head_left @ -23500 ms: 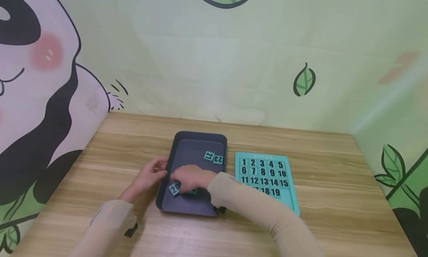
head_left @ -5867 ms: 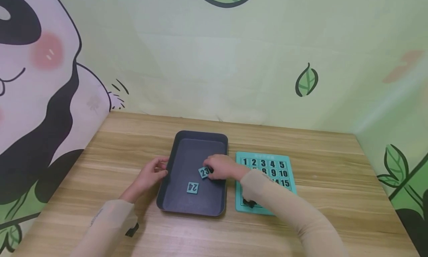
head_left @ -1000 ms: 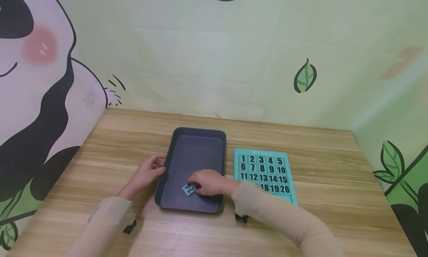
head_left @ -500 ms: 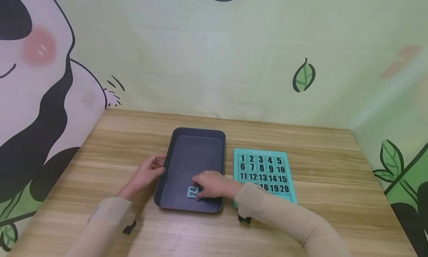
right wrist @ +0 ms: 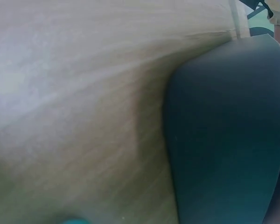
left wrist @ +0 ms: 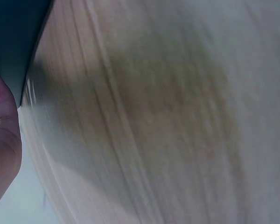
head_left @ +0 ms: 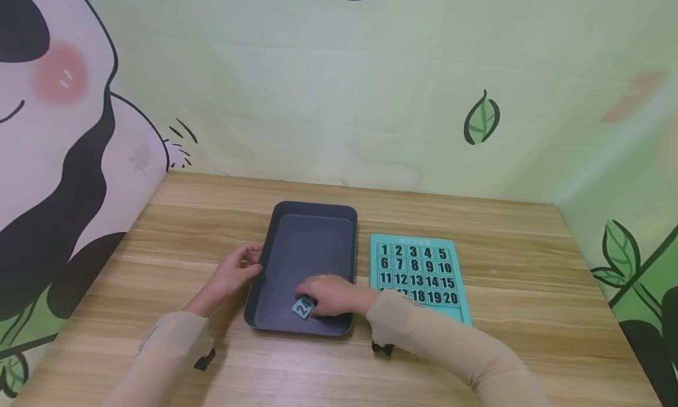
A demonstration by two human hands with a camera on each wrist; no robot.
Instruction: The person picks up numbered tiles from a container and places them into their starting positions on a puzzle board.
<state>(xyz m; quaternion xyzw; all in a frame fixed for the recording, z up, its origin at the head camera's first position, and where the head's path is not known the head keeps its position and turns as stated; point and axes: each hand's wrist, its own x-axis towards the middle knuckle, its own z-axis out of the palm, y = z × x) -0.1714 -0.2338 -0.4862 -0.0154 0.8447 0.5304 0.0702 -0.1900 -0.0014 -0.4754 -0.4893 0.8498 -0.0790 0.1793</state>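
Observation:
In the head view, a dark rectangular tray lies on the wooden table. My left hand rests against its left side; the left wrist view shows the thumb touching the outer wall. Inside the tray's near half, my right hand pinches a small teal tile marked 24 between fingers and thumb. The tile sits at a slant, its right edge under the fingertips. To the right lies a teal number board with numbered tiles in rows; my right sleeve covers its lower left part.
The wooden table runs back to a wall printed with a panda and leaves. The tray's raised right wall fills much of the right wrist view. A teal sliver at that view's bottom edge is too small to identify.
Tile 24 has turned within my right fingers over the last second. Tiles 20, 21 and 23, earlier in the tray, no longer show there; 20 now sits on the board. My left hand stays put.

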